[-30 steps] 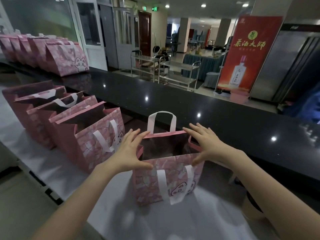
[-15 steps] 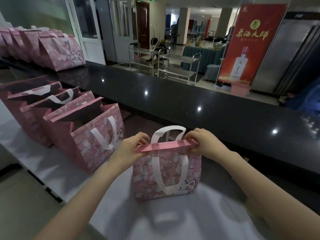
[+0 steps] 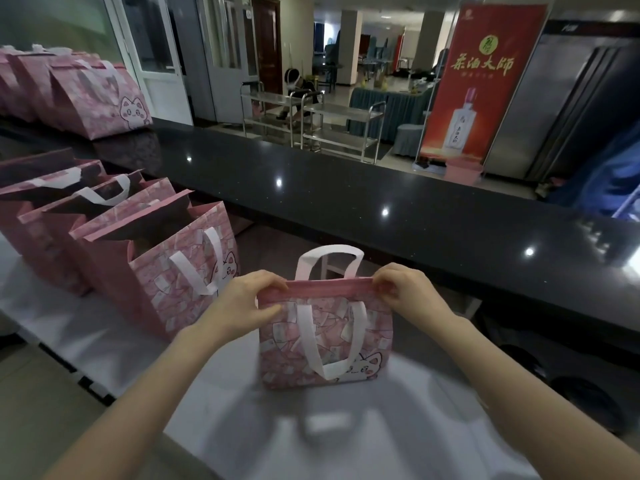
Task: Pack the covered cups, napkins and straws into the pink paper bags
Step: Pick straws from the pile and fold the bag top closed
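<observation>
On the white surface (image 3: 398, 438), head view | I log one pink bag (image 3: 325, 337) upright at centre, mouth pressed flat | left hand (image 3: 242, 306) pinches the top edge's left end; right hand (image 3: 412, 299) pinches its right end | open bags (image 3: 180, 282) in a row just left | closed bags (image 3: 93, 95) on black surface (image 3: 346, 202) behind.

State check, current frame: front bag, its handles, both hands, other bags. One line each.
front bag: upright on the white table, top pressed shut
rear handle: standing up
front handle: hanging down the bag's face
left hand: pinches the top edge's left end
right hand: pinches its right end
row of bags at left: upright, tops open
far bags: upright on the black counter, tops look closed
</observation>
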A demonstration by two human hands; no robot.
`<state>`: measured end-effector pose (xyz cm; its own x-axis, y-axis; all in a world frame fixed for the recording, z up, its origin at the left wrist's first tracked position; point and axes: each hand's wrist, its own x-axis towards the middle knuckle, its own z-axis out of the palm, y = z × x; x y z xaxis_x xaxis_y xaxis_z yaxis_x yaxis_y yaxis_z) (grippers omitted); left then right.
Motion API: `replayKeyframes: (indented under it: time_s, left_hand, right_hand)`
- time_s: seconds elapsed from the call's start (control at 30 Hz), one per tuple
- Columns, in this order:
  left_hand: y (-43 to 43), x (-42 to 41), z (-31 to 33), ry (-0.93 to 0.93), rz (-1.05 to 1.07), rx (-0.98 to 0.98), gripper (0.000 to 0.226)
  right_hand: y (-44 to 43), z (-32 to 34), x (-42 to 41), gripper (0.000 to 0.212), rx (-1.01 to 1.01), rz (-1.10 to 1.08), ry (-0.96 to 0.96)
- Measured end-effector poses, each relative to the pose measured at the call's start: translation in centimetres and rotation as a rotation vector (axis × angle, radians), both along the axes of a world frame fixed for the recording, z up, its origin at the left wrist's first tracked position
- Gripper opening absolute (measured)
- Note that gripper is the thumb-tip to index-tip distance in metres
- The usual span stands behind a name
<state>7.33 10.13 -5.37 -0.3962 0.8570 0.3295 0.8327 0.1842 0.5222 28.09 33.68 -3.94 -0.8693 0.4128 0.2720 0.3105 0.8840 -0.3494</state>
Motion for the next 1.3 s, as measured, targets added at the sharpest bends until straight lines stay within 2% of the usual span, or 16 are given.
replayKeyframes:
  time_s: [0.1, 0.2, 0.4, 0.5, 0.53, 0.6, 0.67, 0.73, 0.8, 0.87, 0.97, 1.2, 1.3]
  left_hand:
    - [0.1, 0.5, 0.1, -0.077, 0.095, 0.079, 0.025]
    - [0.4, 1.1, 0.1, -0.201, 0.2, 0.114, 0.035]
    - [0.6, 1.5, 0.5, -0.21, 0.187, 0.102, 0.036]
    - [1.0, 2.1, 0.9, -0.14, 0.083, -0.041, 0.051]
    - [1.4, 2.4, 1.1, -0.088, 0.054, -0.1, 0.048]
    - [2.1, 3.0, 1.5, 0.024, 0.025, -0.172, 0.032]
    - [2.9, 3.2, 1.6, 0.171, 0.03, -0.182, 0.033]
    - [3.6, 3.4, 1.3, 0.298, 0.044, -0.173, 0.031]
    - [3.9, 3.7, 1.0, 0.273, 0.062, -0.153, 0.024]
    - [4.0, 4.1, 0.7, 0.153, 0.092, -0.073, 0.016]
    - [4.1, 4.2, 0.6, 0.07, 0.129, -0.02, 0.014]
    - [4.6, 4.0, 1.9, 0.174, 0.035, -0.116, 0.026]
    - [5.6, 4.7, 2.1, 0.286, 0.062, -0.164, 0.025]
  right_hand:
    - [-0.3, 0.4, 0.2, 0.022, -0.035, -0.08, 0.029]
    - [-0.7, 0.6, 0.1, 0.03, -0.114, -0.161, 0.054]
    - [-0.2, 2.1, 0.6, 0.034, -0.22, -0.163, -0.022]
    - [-0.6, 2.3, 1.0, 0.046, -0.261, -0.098, -0.155]
    - [-0.8, 2.3, 1.0, 0.044, -0.258, -0.075, -0.195]
    - [-1.2, 2.3, 0.5, 0.026, -0.238, -0.04, -0.215]
    - [-1.7, 2.1, -0.2, 0.015, -0.244, -0.035, -0.21]
    - [-2.2, 1.7, -0.8, 0.021, -0.258, -0.06, -0.196]
    - [-2.5, 1.3, -1.2, 0.018, -0.286, -0.099, -0.175]
    - [-2.7, 0.9, -1.2, 0.015, -0.299, -0.118, -0.142]
    - [-2.9, 0.9, -1.2, 0.018, -0.265, -0.137, -0.129]
    - [-3.9, 2.7, -2.1, 0.016, -0.31, -0.121, -0.21]
    - [-4.9, 2.9, -3.2, 0.017, -0.255, -0.124, -0.215]
